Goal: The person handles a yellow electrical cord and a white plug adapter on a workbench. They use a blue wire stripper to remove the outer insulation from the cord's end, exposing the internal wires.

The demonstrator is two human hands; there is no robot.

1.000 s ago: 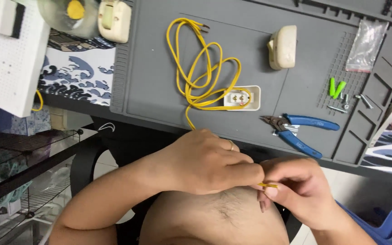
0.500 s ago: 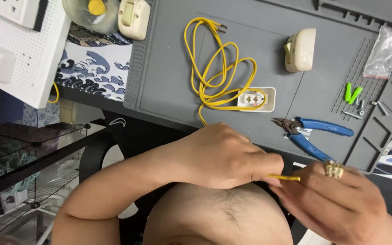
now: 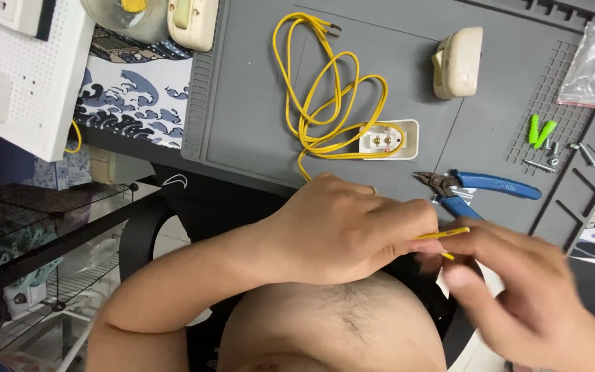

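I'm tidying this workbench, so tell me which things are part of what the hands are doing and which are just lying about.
In use: left hand, right hand, yellow wire.

Lying about: blue cutters, cream cover, open socket base, green wall plugs, screws, plastic bag.

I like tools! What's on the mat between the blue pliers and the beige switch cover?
Nothing: in the head view, only bare grey mat lies between the blue pliers and the beige switch cover.

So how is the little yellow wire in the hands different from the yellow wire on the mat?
The wire end in the hands is short and straight, pinched by the left hand near the right hand. The long wire lies looped on the grey mat, untouched, running to a white socket base. Both are yellow.
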